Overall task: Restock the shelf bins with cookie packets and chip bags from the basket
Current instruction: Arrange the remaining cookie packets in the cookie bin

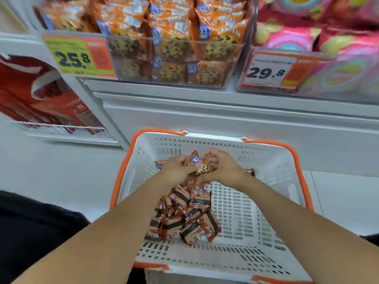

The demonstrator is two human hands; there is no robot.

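A white basket [266,201] with orange handles stands on the floor below the shelf. Several brown-orange cookie packets [184,218] lie heaped in it. Both my hands are inside the basket near its far wall. My left hand [176,169] and my right hand [221,167] together hold a small bunch of orange cookie packets [198,163], fingers curled round them. Above, a clear shelf bin [235,58] holds several matching chocolate-chip cookie packets behind a 25.8 price tag [75,56].
To the right stands a second bin [244,83] with pink bags [291,37] and a 29.8 tag [270,68]. A white shelf base [205,111] runs behind the basket. Red packs [37,89] fill a wire rack at the left. Pale floor lies beside the basket.
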